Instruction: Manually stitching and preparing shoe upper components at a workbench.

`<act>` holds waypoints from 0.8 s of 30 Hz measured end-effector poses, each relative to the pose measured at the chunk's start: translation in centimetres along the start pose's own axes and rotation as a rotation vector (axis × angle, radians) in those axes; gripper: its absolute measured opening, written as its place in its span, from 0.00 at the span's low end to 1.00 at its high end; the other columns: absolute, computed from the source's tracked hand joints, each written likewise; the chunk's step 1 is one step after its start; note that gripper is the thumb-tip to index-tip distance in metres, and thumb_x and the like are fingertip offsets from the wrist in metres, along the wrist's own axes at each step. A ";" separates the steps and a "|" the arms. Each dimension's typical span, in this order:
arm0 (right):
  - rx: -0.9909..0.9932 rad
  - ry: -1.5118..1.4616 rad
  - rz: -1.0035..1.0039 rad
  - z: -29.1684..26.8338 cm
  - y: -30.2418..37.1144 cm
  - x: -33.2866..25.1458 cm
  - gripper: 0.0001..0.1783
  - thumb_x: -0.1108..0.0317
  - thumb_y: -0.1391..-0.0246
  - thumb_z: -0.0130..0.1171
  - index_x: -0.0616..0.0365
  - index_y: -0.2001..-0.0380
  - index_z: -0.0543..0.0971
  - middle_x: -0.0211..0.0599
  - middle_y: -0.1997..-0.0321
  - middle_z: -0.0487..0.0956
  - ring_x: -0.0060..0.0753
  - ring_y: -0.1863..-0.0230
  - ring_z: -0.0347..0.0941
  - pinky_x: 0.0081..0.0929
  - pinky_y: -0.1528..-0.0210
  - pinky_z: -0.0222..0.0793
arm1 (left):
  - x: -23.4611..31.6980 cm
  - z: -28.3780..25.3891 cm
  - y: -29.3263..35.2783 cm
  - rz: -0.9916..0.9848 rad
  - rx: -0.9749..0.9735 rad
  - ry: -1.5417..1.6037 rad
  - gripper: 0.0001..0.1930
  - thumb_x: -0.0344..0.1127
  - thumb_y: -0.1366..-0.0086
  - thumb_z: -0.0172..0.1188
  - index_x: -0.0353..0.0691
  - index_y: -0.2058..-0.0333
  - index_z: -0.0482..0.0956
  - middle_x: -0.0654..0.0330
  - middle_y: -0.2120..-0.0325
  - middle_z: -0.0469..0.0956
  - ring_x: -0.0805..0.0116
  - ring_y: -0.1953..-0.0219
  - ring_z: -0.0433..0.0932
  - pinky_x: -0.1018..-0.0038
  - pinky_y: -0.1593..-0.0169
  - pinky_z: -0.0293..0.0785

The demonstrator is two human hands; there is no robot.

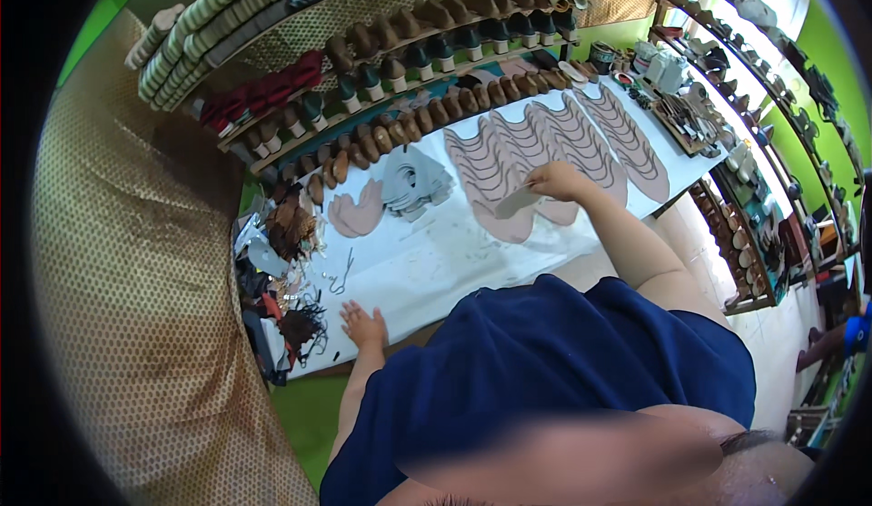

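Observation:
My left hand [365, 326] lies flat near the front edge of the white table [381, 279], its fingers spread and holding nothing. A flat, pale grey piece [517, 202] is pinched in my right hand [556, 181], above rows of overlapping shoe-upper pieces. These pinkish-beige curved pieces [550, 153] are fanned out in several columns, their edges showing as dark wavy lines. The exact kind of the held piece is too small to tell. To the left sit a pile of grey cut pieces [413, 182] and a few loose pink pieces [357, 212].
Scissors [343, 272] lie left of centre, beside a heap of scraps and cords [300, 320]. Brown shoe lasts [400, 132] line the table's back, below racks of more lasts. At the far right is a tray of tools [686, 123], with shelves [754, 111] beyond.

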State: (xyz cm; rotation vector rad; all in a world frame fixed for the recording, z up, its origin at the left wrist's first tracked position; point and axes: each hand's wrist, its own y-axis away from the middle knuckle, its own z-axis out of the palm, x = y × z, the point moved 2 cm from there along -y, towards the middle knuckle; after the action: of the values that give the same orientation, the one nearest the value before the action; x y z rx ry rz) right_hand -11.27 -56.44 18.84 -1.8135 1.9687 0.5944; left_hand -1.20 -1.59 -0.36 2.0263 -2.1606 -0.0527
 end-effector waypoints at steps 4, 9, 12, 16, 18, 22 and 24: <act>-0.018 0.129 0.096 -6.3 1.9 10.3 0.18 0.61 0.51 0.58 0.51 0.57 0.84 0.42 0.58 0.84 0.46 0.57 0.79 0.37 0.51 0.73 | 5.0 -0.7 1.3 -0.260 -0.067 0.008 0.39 0.51 0.28 0.44 0.38 0.28 0.41 0.51 0.26 0.36 0.51 0.25 0.35 0.51 0.27 0.37; 0.227 0.070 0.262 -11.5 2.9 19.6 0.16 0.65 0.51 0.58 0.51 0.58 0.85 0.44 0.62 0.84 0.47 0.60 0.80 0.37 0.52 0.74 | 10.4 0.4 2.5 -0.334 -0.115 0.026 0.40 0.52 0.29 0.45 0.38 0.28 0.40 0.48 0.26 0.35 0.48 0.25 0.34 0.49 0.27 0.37; 0.324 -0.017 0.381 -12.5 3.6 23.2 0.16 0.66 0.50 0.58 0.50 0.58 0.85 0.44 0.62 0.84 0.46 0.61 0.80 0.37 0.53 0.74 | 14.6 1.7 2.6 -0.294 -0.128 0.033 0.42 0.55 0.31 0.47 0.39 0.28 0.40 0.48 0.26 0.34 0.47 0.25 0.33 0.46 0.28 0.36; 0.314 -0.146 0.273 -9.2 5.3 26.7 0.17 0.69 0.48 0.58 0.43 0.56 0.86 0.42 0.58 0.84 0.45 0.56 0.79 0.36 0.51 0.74 | 20.6 1.7 3.1 -0.188 -0.234 0.002 0.46 0.59 0.33 0.49 0.40 0.28 0.39 0.46 0.26 0.32 0.44 0.25 0.31 0.43 0.29 0.34; 0.247 -0.046 0.126 -5.8 6.7 28.5 0.17 0.71 0.49 0.59 0.41 0.56 0.86 0.40 0.54 0.82 0.43 0.50 0.77 0.35 0.47 0.72 | 22.2 2.1 3.4 -0.142 -0.280 0.000 0.49 0.63 0.36 0.51 0.44 0.27 0.37 0.44 0.27 0.30 0.40 0.26 0.27 0.40 0.29 0.32; 0.104 0.199 0.044 0.9 11.1 31.1 0.14 0.60 0.46 0.57 0.44 0.58 0.85 0.33 0.50 0.81 0.40 0.46 0.75 0.40 0.40 0.69 | 22.1 2.2 2.7 -0.138 -0.332 0.015 0.52 0.65 0.38 0.52 0.46 0.27 0.35 0.43 0.27 0.27 0.38 0.27 0.24 0.39 0.30 0.30; 0.056 0.330 -0.004 2.9 13.2 30.8 0.16 0.65 0.48 0.58 0.42 0.55 0.85 0.34 0.47 0.81 0.37 0.38 0.71 0.49 0.32 0.57 | 21.6 2.6 2.4 -0.141 -0.380 0.026 0.55 0.66 0.40 0.55 0.48 0.27 0.32 0.43 0.28 0.23 0.39 0.27 0.21 0.38 0.30 0.29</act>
State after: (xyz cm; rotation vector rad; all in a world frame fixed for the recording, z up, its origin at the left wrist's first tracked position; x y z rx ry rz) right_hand -26.96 -79.46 -0.11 -1.9815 2.1632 0.2459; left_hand -5.17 -23.13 -0.28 1.9361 -1.8194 -0.4189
